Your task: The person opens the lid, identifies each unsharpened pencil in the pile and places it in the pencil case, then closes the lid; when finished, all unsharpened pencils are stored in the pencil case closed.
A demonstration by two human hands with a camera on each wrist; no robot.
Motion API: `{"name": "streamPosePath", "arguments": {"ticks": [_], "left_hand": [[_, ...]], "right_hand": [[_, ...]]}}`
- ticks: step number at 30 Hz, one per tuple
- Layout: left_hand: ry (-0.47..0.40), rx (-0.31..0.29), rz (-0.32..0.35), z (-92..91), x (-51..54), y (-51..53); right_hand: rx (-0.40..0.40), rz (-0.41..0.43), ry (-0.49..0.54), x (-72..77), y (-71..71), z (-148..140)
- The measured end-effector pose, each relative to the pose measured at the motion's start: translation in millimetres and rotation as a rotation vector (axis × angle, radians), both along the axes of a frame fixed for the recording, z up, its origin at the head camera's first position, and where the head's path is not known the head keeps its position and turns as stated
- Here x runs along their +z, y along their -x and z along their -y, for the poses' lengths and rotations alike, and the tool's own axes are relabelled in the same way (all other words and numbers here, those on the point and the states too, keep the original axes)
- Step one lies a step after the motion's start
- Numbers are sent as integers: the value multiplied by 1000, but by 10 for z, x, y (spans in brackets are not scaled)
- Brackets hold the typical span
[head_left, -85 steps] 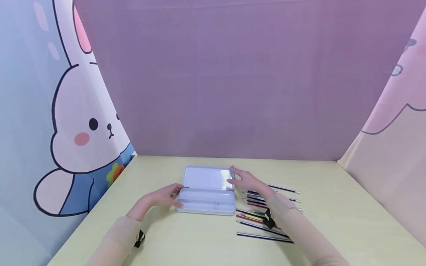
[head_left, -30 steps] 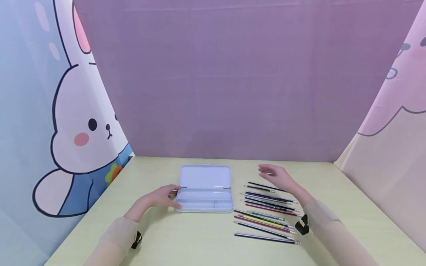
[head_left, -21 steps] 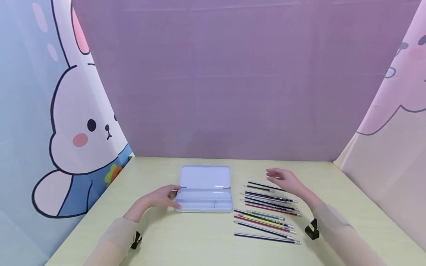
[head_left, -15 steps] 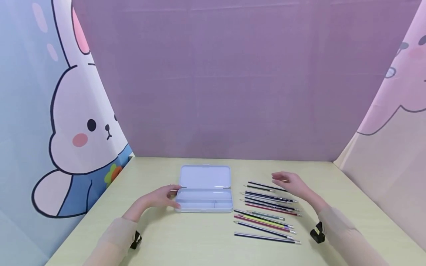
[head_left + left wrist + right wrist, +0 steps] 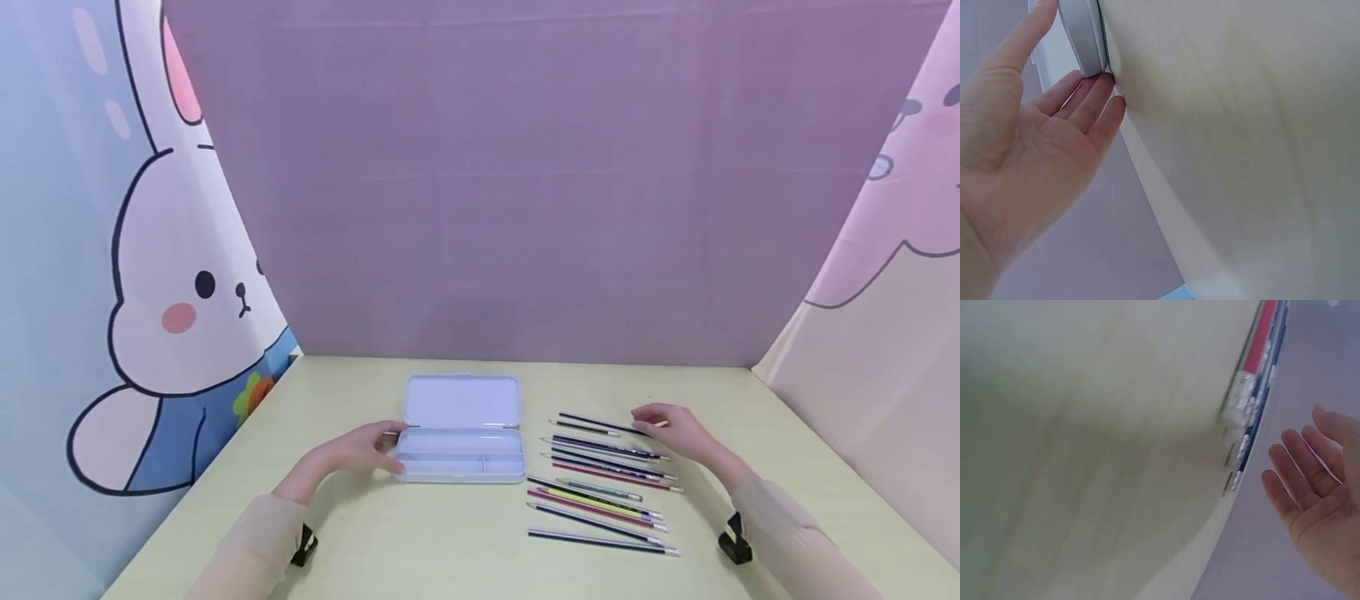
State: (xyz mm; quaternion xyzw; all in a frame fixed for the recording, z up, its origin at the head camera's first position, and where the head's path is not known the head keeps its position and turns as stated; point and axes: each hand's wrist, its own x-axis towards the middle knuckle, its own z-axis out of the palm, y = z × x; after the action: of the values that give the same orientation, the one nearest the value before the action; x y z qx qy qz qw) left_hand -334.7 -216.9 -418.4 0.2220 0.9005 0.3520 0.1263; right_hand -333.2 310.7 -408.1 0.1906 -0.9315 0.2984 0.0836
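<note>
A pale pencil case (image 5: 461, 402) lies on the table with its lid folded back, showing bare compartments. At its left end, my left hand (image 5: 360, 447) touches the case with thumb and fingertips. The left wrist view shows the palm spread and the fingers nearly straight against the case's end (image 5: 1082, 37). My right hand (image 5: 678, 429) hovers by the eraser end of the rearmost dark pencil (image 5: 600, 420), partly covering that end. In the right wrist view its fingers (image 5: 1297, 472) are loosely bent and hold nothing.
To the right of the case lie several pencils in a loose column, among them a yellow pencil (image 5: 592, 502), a red pencil (image 5: 615, 477) and a dark striped pencil (image 5: 592, 541) nearest the front. A purple cloth (image 5: 480, 183) hangs behind the table (image 5: 420, 550).
My right hand has left the case's lid and moved right, then lowered toward the rear pencils' eraser ends. My left hand has stayed at the case's left end.
</note>
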Motion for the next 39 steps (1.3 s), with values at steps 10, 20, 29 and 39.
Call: {"name": "streamPosePath", "arguments": {"ticks": [10, 20, 29, 39], "left_hand": [[6, -8, -4, 3, -18, 13], [-6, -18, 5, 5, -26, 18], [-6, -9, 10, 8, -41, 25], [3, 6, 20, 1, -22, 14]], "right_hand": [[-11, 23, -36, -90, 49, -79], [38, -39, -67, -174, 84, -74], [93, -46, -68, -269, 153, -119], [-73, -16, -209, -164, 64, 21]]}}
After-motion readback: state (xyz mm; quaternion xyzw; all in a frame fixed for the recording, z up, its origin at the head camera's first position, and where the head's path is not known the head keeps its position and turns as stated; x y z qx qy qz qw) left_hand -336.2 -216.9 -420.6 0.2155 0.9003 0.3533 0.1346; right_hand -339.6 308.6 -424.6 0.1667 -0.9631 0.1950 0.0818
